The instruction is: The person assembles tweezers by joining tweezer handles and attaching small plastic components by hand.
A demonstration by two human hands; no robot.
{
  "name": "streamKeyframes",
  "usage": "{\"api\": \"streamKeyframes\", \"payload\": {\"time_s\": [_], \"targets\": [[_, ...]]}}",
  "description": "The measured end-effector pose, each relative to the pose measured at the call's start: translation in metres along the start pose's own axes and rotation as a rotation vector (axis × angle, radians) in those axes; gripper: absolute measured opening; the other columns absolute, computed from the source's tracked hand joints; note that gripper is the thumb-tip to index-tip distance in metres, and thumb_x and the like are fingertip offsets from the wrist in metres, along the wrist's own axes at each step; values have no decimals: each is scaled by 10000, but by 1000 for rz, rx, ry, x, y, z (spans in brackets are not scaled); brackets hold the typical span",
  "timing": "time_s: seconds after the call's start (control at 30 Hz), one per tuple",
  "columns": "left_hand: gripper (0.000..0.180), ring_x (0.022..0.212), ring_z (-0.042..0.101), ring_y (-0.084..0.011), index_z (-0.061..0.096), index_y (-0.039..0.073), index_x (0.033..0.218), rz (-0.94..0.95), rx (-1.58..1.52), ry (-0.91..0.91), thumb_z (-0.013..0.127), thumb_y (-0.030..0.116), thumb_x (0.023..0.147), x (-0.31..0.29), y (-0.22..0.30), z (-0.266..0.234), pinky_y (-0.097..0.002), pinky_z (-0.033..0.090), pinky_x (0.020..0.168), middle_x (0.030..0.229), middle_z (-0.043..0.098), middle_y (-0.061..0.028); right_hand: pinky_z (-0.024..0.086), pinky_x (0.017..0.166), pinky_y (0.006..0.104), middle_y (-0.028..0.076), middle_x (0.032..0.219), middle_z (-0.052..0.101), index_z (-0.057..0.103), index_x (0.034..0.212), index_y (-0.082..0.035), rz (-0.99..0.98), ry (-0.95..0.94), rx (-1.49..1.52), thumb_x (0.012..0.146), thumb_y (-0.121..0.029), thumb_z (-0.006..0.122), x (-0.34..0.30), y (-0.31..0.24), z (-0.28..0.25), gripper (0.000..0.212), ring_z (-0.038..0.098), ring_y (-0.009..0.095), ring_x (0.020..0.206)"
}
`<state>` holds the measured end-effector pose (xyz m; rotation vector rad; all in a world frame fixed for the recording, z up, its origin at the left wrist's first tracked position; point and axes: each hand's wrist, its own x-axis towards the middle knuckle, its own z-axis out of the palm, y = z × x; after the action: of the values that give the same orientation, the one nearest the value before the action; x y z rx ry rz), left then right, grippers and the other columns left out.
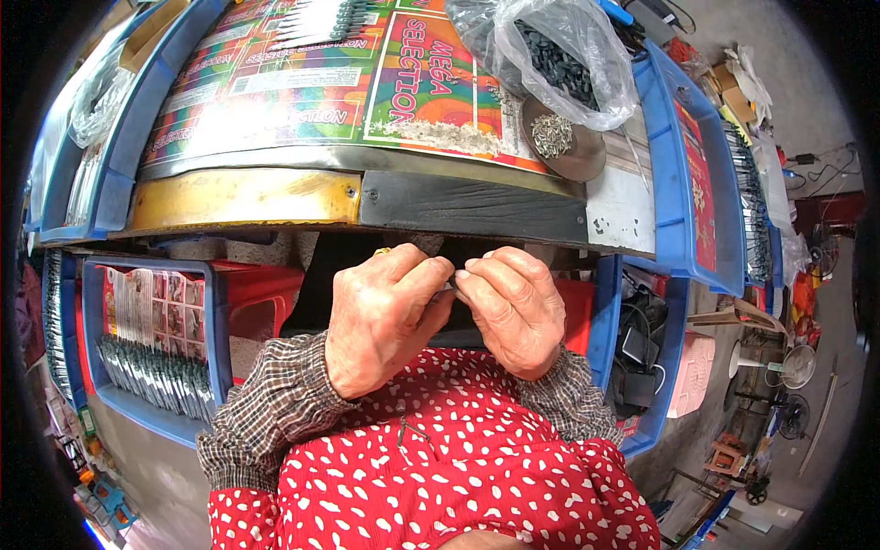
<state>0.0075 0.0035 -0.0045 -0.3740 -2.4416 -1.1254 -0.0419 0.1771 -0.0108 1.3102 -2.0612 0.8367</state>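
Observation:
My left hand (390, 312) and my right hand (515, 310) meet just in front of the workbench edge, above my lap. The fingers of both are closed in a pinch, tip to tip. A small dark piece shows between the fingertips; its kind is too hidden to tell. On the bench beyond lies a round brown dish (579, 161) with a heap of small metal parts (552, 136). Behind it a clear plastic bag (600, 110) stands open, full of small black pieces (555, 64). Several slim pieces with dark green ends (344, 18) lie side by side at the far edge.
Colourful printed sheets (302, 115) cover the bench top. A blue crate (215, 339) holding slim dark-tipped pieces (151, 374) stands low on the left. Another blue crate (710, 197) rests at the bench's right end. Below it, a blue bin (674, 321) holds black items. A pink box (692, 371) stands beside it.

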Motion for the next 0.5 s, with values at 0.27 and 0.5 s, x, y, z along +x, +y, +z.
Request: {"api": "streamKeyframes", "payload": {"time_s": [0.27, 0.5], "targets": [[283, 646, 595, -263, 624, 59, 917, 36, 39, 20, 734, 28, 658, -1, -2, 0, -361, 485, 534, 731, 549, -71, 544, 785, 375, 132, 1018, 668, 664, 1047, 14, 104, -4, 163, 747, -25, 721, -6, 5, 3, 308, 654, 292, 930], [296, 644, 594, -262, 625, 59, 927, 41, 7, 16, 736, 14, 656, -1, -6, 2, -363, 480, 536, 730, 551, -75, 533, 735, 294, 122, 912, 682, 654, 1075, 5, 606, -38, 529, 901, -95, 658, -6, 0, -2, 202, 666, 189, 819]]}}
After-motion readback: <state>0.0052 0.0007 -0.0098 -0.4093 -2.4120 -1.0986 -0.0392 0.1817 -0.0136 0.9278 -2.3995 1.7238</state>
